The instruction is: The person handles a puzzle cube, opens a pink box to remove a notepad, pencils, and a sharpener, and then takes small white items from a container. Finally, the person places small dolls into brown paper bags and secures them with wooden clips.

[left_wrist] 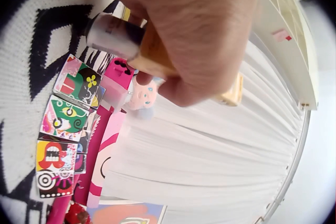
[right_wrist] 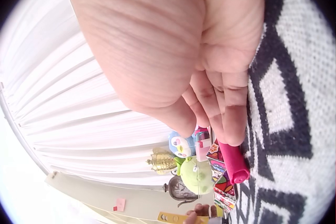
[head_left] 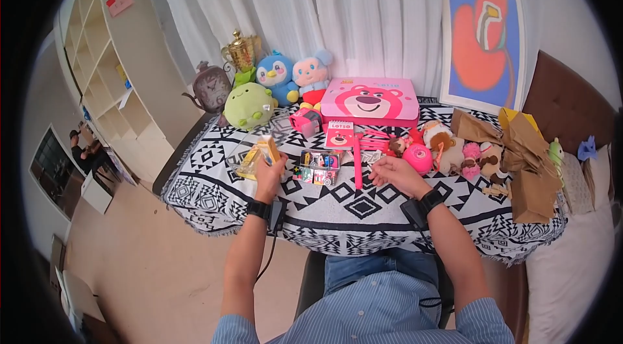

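My left hand [head_left: 268, 178] grips a small yellow box-like thing [head_left: 268, 144] over the left part of the cloth. In the left wrist view its orange-yellow side [left_wrist: 154, 50] shows between thumb and fingers, with a white and dark end sticking out; the palm hides the rest. Beside that hand lies a clear and yellow package [head_left: 248, 163]. A set of colourful patterned small boxes [head_left: 316, 169] lies to its right. My right hand [head_left: 402, 175] holds nothing, its fingers loosely bent low over the cloth. Close to its fingertips is a long pink stick [head_left: 357, 165].
Behind stand a pink bear box [head_left: 370, 100], a Lotso notepad [head_left: 340, 135], plush toys [head_left: 250, 107], a gold trophy cup [head_left: 241, 52] and a dark pot-shaped thing [head_left: 211, 87]. At right are a pink ball [head_left: 418, 159], small dolls and brown paper bags [head_left: 529, 182].
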### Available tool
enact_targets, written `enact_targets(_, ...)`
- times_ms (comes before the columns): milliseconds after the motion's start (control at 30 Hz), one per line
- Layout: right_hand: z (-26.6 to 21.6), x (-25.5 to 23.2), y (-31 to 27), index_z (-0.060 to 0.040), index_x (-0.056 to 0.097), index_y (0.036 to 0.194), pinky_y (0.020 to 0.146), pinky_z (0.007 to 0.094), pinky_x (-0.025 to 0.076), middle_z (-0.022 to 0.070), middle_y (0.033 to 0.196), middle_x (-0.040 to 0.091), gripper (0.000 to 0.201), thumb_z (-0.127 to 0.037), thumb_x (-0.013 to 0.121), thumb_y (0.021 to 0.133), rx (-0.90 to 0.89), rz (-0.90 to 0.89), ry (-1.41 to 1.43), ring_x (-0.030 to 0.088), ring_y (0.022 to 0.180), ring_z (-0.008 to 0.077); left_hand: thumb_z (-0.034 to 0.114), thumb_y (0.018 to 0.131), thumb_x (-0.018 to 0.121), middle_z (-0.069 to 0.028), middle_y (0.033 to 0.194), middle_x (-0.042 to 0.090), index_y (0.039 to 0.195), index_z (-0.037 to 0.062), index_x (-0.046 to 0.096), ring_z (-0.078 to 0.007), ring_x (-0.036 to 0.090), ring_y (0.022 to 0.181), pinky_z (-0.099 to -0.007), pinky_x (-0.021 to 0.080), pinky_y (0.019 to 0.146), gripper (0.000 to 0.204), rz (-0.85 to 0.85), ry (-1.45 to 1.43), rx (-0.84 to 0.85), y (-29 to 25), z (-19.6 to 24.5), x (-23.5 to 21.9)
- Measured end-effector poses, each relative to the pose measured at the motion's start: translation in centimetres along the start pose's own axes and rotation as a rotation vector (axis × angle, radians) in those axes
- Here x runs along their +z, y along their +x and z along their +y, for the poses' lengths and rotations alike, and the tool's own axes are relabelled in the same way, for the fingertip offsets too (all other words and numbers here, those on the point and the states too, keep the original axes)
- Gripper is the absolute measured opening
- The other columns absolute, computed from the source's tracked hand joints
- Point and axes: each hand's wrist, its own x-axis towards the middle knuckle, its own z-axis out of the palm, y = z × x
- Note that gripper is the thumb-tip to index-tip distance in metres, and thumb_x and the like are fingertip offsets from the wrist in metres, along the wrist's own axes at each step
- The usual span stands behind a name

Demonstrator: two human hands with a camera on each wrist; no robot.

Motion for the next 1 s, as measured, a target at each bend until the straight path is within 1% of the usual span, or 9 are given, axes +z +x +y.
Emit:
enact_targets(67, -0.2, 0.0, -0.3, 0.0039, 0.053, 0.11, 0.072, 0.0273, 0.052, 0.0139, 0.095, 0.065, 0.024, -0.016, 0.054, 0.096, 0.004, 0.006, 0.006, 0.063, 0.078, 0.0162, 0.014, 0.082, 0.064, -0.0032, 0.083, 0.062, 0.096, 0.0025, 0.06, -0.0092, 0.055, 0.071, -0.0249, 0.043, 0.065, 0.019, -0.007, 0.154, -0.016, -0.3, -0.8, -0.1)
enact_targets(133, -0.4, 0.2, -0.1, 0.0041, 0.054, 0.109, 0.071, 0.0271, 0.052, 0.0141, 0.095, 0.065, 0.024, -0.016, 0.054, 0.096, 0.007, 0.012, -0.008, 0.063, 0.078, 0.0162, 0.013, 0.081, 0.066, -0.0052, 0.086, 0.063, 0.096, 0.001, 0.059, -0.0115, 0.056, 0.074, -0.0269, 0.045, 0.067, 0.02, -0.032, 0.182, -0.093, -1.1, -0.2, -0.2)
enact_targets(233, -0.3, 0.0, 0.0, 0.0043, 0.053, 0.11, 0.071, 0.0272, 0.051, 0.0143, 0.095, 0.065, 0.025, -0.016, 0.054, 0.096, 0.015, 0.011, -0.016, 0.063, 0.078, 0.0162, 0.015, 0.079, 0.071, -0.0104, 0.086, 0.062, 0.095, -0.0021, 0.057, -0.019, 0.058, 0.078, -0.0327, 0.047, 0.072, 0.027, -0.15, 0.514, 0.094, -2.0, -0.7, -1.0)
enact_targets(333, -0.3, 0.1, 0.0, 0.0045, 0.053, 0.11, 0.071, 0.0273, 0.052, 0.0145, 0.095, 0.065, 0.025, -0.016, 0.054, 0.096, 0.011, 0.011, -0.007, 0.063, 0.079, 0.0163, 0.014, 0.078, 0.072, -0.0115, 0.085, 0.061, 0.094, -0.0024, 0.056, -0.0193, 0.058, 0.078, -0.0324, 0.047, 0.072, 0.028, -0.137, 0.583, 0.142, -2.6, -0.2, -0.8)
enact_targets(467, -0.5, 0.2, 0.0, 0.0044, 0.053, 0.11, 0.071, 0.0273, 0.052, 0.0147, 0.095, 0.064, 0.025, -0.016, 0.053, 0.096, 0.008, 0.006, -0.001, 0.063, 0.079, 0.0166, 0.013, 0.081, 0.07, -0.0054, 0.079, 0.061, 0.091, -0.001, 0.056, -0.0132, 0.055, 0.072, -0.0295, 0.046, 0.068, 0.022, -0.037, 0.423, 0.005, -2.5, 0.7, -0.9)
enact_targets(600, -0.2, 0.0, 0.1, 0.0041, 0.053, 0.11, 0.071, 0.0275, 0.052, 0.0148, 0.095, 0.064, 0.025, -0.017, 0.053, 0.096, 0.014, 0.007, -0.009, 0.063, 0.079, 0.017, 0.013, 0.082, 0.07, -0.0034, 0.078, 0.061, 0.091, -0.0002, 0.057, -0.0109, 0.055, 0.071, -0.0278, 0.046, 0.067, 0.02, -0.002, 0.382, 0.004, -2.4, -0.3, -1.3)
enact_targets(767, -0.4, 0.0, -0.2, 0.0041, 0.053, 0.11, 0.071, 0.0278, 0.052, 0.0146, 0.095, 0.064, 0.025, -0.017, 0.053, 0.096, 0.005, 0.012, -0.003, 0.063, 0.078, 0.0171, 0.013, 0.083, 0.071, -0.0031, 0.082, 0.062, 0.095, -0.0007, 0.059, -0.0106, 0.057, 0.076, -0.0265, 0.047, 0.072, 0.022, 0.003, 0.441, 0.262, -2.1, -2.5, -1.9)
enact_targets(900, -0.3, 0.1, 0.0, 0.004, 0.053, 0.11, 0.071, 0.0275, 0.052, 0.0142, 0.095, 0.064, 0.024, -0.016, 0.053, 0.096, 0.011, 0.007, -0.003, 0.063, 0.079, 0.017, 0.013, 0.084, 0.07, -0.0029, 0.084, 0.062, 0.098, 0.0003, 0.061, -0.0104, 0.059, 0.076, -0.0259, 0.05, 0.069, 0.021, -0.048, 0.313, 0.262, -2.5, 0.3, -1.6)
enact_targets(1000, -0.1, -0.1, 0.0, 0.0038, 0.053, 0.11, 0.071, 0.0273, 0.052, 0.014, 0.095, 0.064, 0.024, -0.016, 0.053, 0.096, 0.005, 0.003, -0.007, 0.063, 0.079, 0.0168, 0.012, 0.085, 0.069, -0.0042, 0.082, 0.062, 0.095, 0.0003, 0.061, -0.0102, 0.06, 0.07, -0.0248, 0.052, 0.058, 0.017, 0.006, 0.055, 0.064, -1.7, 1.9, -2.0)
